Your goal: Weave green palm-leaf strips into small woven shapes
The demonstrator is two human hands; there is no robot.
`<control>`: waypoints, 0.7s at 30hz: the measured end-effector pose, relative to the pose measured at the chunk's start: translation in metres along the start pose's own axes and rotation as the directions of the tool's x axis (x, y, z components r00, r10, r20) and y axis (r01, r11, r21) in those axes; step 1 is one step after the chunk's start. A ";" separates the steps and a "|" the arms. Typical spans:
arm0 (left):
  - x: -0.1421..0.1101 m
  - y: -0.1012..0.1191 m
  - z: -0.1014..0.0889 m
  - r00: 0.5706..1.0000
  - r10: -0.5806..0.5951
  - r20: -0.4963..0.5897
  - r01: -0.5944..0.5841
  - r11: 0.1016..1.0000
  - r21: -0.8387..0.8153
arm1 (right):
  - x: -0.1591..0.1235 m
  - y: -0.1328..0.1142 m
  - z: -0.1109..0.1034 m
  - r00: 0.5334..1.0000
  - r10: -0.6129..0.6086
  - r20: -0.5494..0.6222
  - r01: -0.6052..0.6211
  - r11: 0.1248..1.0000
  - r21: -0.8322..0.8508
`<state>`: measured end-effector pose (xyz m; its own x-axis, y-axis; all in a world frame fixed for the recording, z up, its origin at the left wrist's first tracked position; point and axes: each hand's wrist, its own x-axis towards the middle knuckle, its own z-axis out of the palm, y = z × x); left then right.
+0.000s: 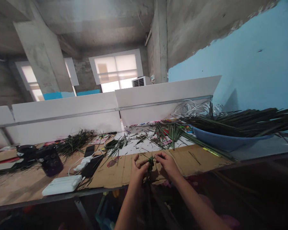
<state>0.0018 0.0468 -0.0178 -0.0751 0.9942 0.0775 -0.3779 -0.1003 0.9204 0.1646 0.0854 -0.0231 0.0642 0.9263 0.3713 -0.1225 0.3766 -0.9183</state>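
Observation:
Between my hands, above the front edge of the cardboard, is a small dark green piece of woven leaf (pixel 151 163) with thin strips sticking out of it. My left hand (pixel 138 169) is closed on its left side, with thumb and fingers pressed against it. On the other side, my right hand (pixel 166 162) pinches at the piece's upper right, apparently on a leaf strip too fine to make out. Strips trail down below the piece. Under it lies a flat brown cardboard sheet (pixel 124 172).
A blue basin (pixel 230 140) heaped with long leaves (pixel 244 123) stands at right. Cut leaf strips (pixel 171 132) lie behind the cardboard, beside a yellow pen-like tool (pixel 211 152). At left are a white power bank (pixel 61 184), a dark jar (pixel 51 164) and a leaf pile (pixel 74 142).

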 end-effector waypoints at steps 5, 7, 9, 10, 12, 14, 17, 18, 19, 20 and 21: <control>-0.003 0.003 0.006 0.998 -0.054 0.042 0.055 0.998 -0.024 | -0.002 -0.005 0.005 1.000 -0.001 0.007 0.000 1.000 0.026; -0.003 0.004 0.010 0.997 -0.054 0.060 0.055 0.998 -0.015 | -0.003 -0.007 0.007 1.000 -0.002 0.017 0.001 1.000 0.027; -0.002 0.004 0.013 0.998 -0.040 0.053 0.040 0.999 -0.008 | -0.004 -0.007 0.008 1.000 -0.004 0.027 0.003 1.000 0.026; -0.001 0.004 0.014 0.999 -0.030 0.042 0.030 1.000 -0.005 | -0.004 -0.007 0.008 0.999 -0.005 0.032 0.004 1.000 0.026; -0.001 0.003 0.016 1.000 -0.008 0.017 0.008 1.000 -0.003 | -0.005 -0.007 0.008 0.999 -0.002 0.037 0.001 1.000 0.024; 0.000 0.002 0.017 1.000 0.011 -0.005 -0.011 1.000 -0.002 | -0.006 -0.005 0.007 0.999 0.005 0.039 -0.006 1.000 0.019; 0.000 0.001 0.018 0.999 0.030 -0.036 -0.031 0.999 -0.009 | -0.008 -0.005 0.006 0.999 0.011 0.052 -0.011 1.000 0.006; 0.000 0.001 0.018 0.998 0.036 -0.045 -0.037 0.999 -0.014 | -0.009 -0.005 0.006 0.998 0.011 0.061 -0.011 1.000 0.002; 0.000 0.000 0.018 0.998 0.043 -0.056 -0.044 0.999 -0.021 | -0.009 -0.005 0.006 0.997 0.011 0.071 -0.011 1.000 -0.003; 0.000 -0.001 0.019 0.997 0.050 -0.067 -0.052 0.998 -0.029 | -0.010 -0.006 0.007 0.997 0.011 0.081 -0.010 1.000 -0.006; 0.001 -0.002 0.019 0.995 0.058 -0.078 -0.061 0.997 -0.037 | -0.010 -0.007 0.007 0.996 0.012 0.092 -0.011 1.000 -0.010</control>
<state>0.0198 0.0487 -0.0122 -0.1687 0.9806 0.1004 -0.4063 -0.1619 0.8993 0.1579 0.0731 -0.0195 -0.0284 0.9280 0.3715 -0.1129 0.3663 -0.9236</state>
